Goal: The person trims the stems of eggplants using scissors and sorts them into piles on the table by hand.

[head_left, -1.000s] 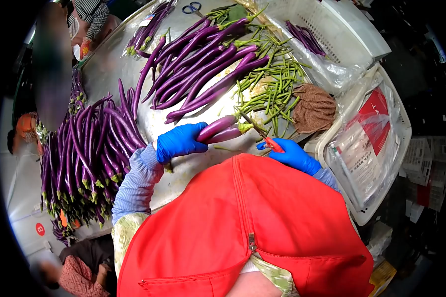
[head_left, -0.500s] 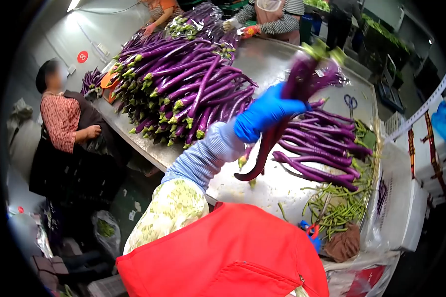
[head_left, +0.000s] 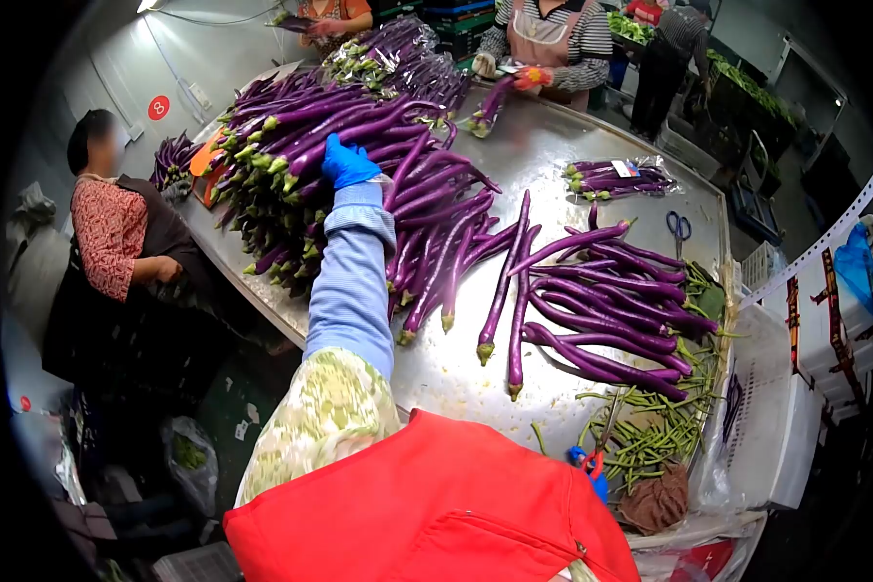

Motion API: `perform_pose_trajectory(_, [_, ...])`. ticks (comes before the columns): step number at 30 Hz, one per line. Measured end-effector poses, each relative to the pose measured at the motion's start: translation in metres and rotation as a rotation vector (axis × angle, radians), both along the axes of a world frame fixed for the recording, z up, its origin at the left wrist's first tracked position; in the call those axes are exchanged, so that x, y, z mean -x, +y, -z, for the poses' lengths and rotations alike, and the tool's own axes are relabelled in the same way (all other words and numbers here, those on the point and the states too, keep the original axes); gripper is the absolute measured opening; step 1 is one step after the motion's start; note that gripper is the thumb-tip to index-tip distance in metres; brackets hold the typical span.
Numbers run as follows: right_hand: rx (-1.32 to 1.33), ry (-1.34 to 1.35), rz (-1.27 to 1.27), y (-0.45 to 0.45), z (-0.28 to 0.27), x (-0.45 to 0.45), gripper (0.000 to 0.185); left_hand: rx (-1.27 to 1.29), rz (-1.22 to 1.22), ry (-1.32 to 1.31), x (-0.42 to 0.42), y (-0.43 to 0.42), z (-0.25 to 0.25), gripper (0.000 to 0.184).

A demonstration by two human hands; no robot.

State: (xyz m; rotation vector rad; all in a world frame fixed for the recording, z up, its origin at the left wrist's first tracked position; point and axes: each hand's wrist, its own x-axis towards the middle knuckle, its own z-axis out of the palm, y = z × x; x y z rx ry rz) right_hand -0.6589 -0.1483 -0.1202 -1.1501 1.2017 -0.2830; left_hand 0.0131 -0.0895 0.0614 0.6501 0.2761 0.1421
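Note:
My left hand (head_left: 349, 165), in a blue glove, is at the upper part of a large pile of long purple eggplants (head_left: 427, 194). Its fingers curl over eggplants there; the fingertips are partly hidden. My right hand (head_left: 597, 475), also blue-gloved, shows only in part beside my red apron (head_left: 427, 504), closed around red-handled scissors (head_left: 603, 441). Loose eggplants (head_left: 611, 301) lie in a row on the metal table (head_left: 446, 378), with a few long ones (head_left: 500, 291) between this row and the pile.
Green stem trimmings (head_left: 650, 436) and a brown cloth (head_left: 655, 500) lie at the near right edge. Farther back are a bagged eggplant bundle (head_left: 621, 177) and dark scissors (head_left: 679, 228). One co-worker (head_left: 116, 223) is at the left; another (head_left: 548, 44) handles eggplants across the table.
My left hand has moved left from above the loose row to the pile, taking the bunch of eggplants it held. The few long eggplants between row and pile now show. My right hand stays low.

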Motion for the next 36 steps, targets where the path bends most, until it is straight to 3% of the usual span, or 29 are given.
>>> perform_pose_trajectory(2, [0.005,-0.026,0.006,0.001,-0.004,-0.001,0.045,0.057,0.195,-0.060,0.010,0.007,-0.006,0.036])
perform_pose_trajectory(5, [-0.020,-0.082,0.017,0.004,-0.030,-0.011,0.047,0.133,0.431,0.045,0.019,0.017,-0.007,0.056])
perform_pose_trajectory(7, [-0.054,-0.103,0.030,0.006,-0.031,-0.011,0.048,0.249,0.679,0.148,0.018,0.024,-0.004,0.063])
perform_pose_trajectory(9, [-0.088,-0.110,0.044,0.005,-0.019,-0.006,0.048,0.368,1.100,-0.029,0.011,0.037,0.010,0.072])
perform_pose_trajectory(11, [-0.063,-0.140,0.032,0.005,-0.023,-0.006,0.048,0.346,1.049,-0.062,0.017,0.035,0.005,0.070])
perform_pose_trajectory(14, [-0.065,-0.198,0.018,0.005,0.006,0.008,0.047,-0.062,0.807,-0.188,0.027,0.032,-0.006,0.061])
perform_pose_trajectory(15, [-0.131,-0.269,0.043,0.013,-0.002,0.007,0.048,0.397,1.406,-0.520,-0.040,0.051,0.042,0.058])
perform_pose_trajectory(17, [-0.181,-0.287,0.088,0.015,-0.016,0.005,0.049,-0.059,0.680,-0.067,-0.012,0.038,0.016,0.048])
perform_pose_trajectory(23, [-0.220,-0.321,0.193,0.017,-0.027,0.004,0.053,-0.161,0.805,-0.132,-0.032,0.040,0.014,0.040])
perform_pose_trajectory(28, [-0.245,-0.349,0.198,0.017,-0.025,0.004,0.057,-0.467,0.829,-0.404,0.023,0.016,0.000,0.033])
perform_pose_trajectory(31, [-0.258,-0.352,0.231,0.017,-0.017,0.003,0.059,-0.682,0.681,-0.568,0.056,-0.001,-0.006,0.032])
perform_pose_trajectory(35, [-0.283,-0.362,0.217,0.016,-0.015,0.006,0.060,-0.701,0.592,-0.613,0.133,-0.033,-0.008,0.023])
perform_pose_trajectory(36, [-0.298,-0.376,0.202,0.014,-0.020,0.006,0.059,-0.760,0.667,-0.653,0.156,-0.040,-0.001,0.021])
